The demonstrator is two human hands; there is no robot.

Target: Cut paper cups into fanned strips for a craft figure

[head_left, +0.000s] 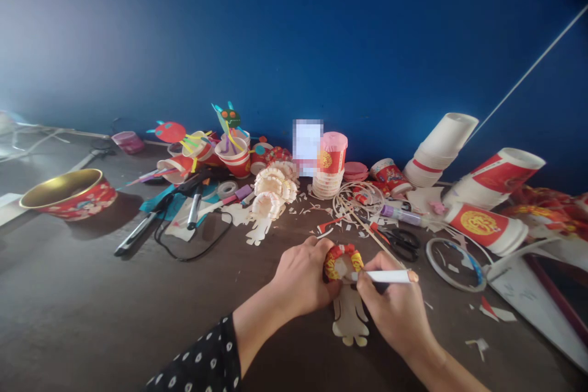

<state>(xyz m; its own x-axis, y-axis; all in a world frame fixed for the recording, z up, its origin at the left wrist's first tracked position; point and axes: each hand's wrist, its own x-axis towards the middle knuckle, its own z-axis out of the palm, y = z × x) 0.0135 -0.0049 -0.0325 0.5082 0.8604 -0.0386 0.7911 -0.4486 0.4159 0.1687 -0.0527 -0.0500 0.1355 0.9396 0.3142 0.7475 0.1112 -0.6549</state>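
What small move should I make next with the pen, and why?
Probably draw on the paper figure at its pale centre with the white pen, since your right hand holds the pen's tip there and your left hand grips the figure.

Nothing legible: gold emblem on red paper cup, same on cut cup ring; white card pixelated.
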